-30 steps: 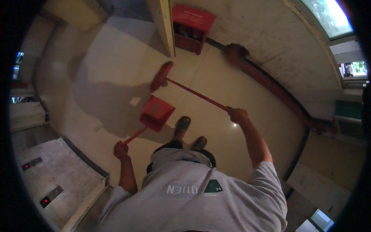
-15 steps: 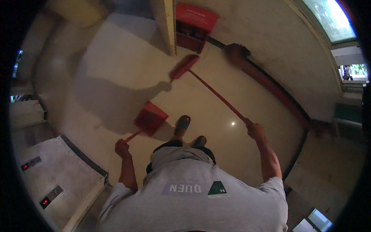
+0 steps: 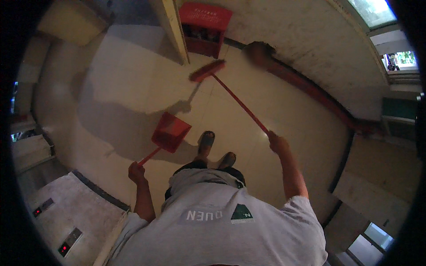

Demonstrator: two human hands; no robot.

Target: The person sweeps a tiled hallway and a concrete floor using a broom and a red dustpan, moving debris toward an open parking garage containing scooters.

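Observation:
My right hand is closed round the upper end of a broom's red handle. The broom reaches away from me, its wide red head near the far wall, just short of a red cabinet. In my left hand is the short handle of a red dustpan, which I hold to the left of my feet. The pan's open edge points away from me, toward the broom head, with a gap of floor between them. I cannot make out any dirt in the pan.
The red cabinet, with an open front, stands at the far wall beside a pale upright panel edge. A dark red pipe-like length runs along the right wall's foot. Wall panels with red-lit displays are at lower left. Pale tiled floor surrounds my feet.
My right hand and the broom have moved left, the head a little farther left near the cabinet. The dustpan has stayed about where it was. The whole view has turned slightly.

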